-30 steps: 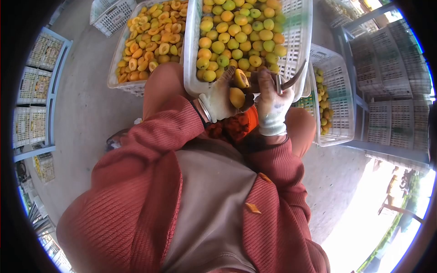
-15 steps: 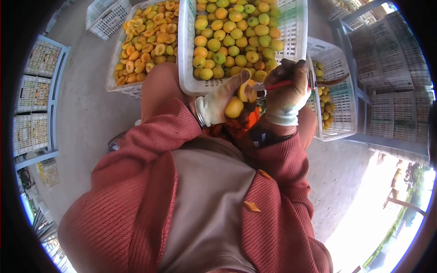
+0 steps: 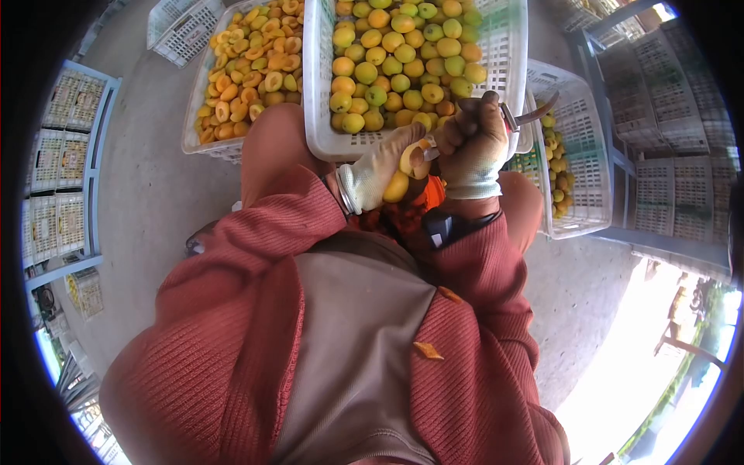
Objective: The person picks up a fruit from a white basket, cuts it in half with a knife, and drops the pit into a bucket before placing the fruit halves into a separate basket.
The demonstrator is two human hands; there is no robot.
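My left hand [image 3: 380,172], in a pale glove, is closed on a cut yellow-orange fruit [image 3: 414,158], its opened face turned toward my right hand. A second yellow fruit [image 3: 396,187] sits low in the same grip. My right hand [image 3: 474,147], also gloved, is wrapped round a cutting tool [image 3: 535,111]; its curved end sticks out past my thumb side and its other tip meets the cut fruit. Just beyond both hands stands a white crate [image 3: 318,116] of whole yellow-green fruit [image 3: 404,53].
A crate [image 3: 189,139] of halved orange fruit [image 3: 248,66] lies left of the middle one. Another crate [image 3: 593,186] with whole fruit stands at the right. An empty-looking white crate [image 3: 184,32] is at the upper left. Racks [image 3: 103,167] of crates line both sides.
My right hand has turned and shifted slightly left, with the tool's curved end now higher. The cut fruit has tilted and moved a little left and down in my left hand.
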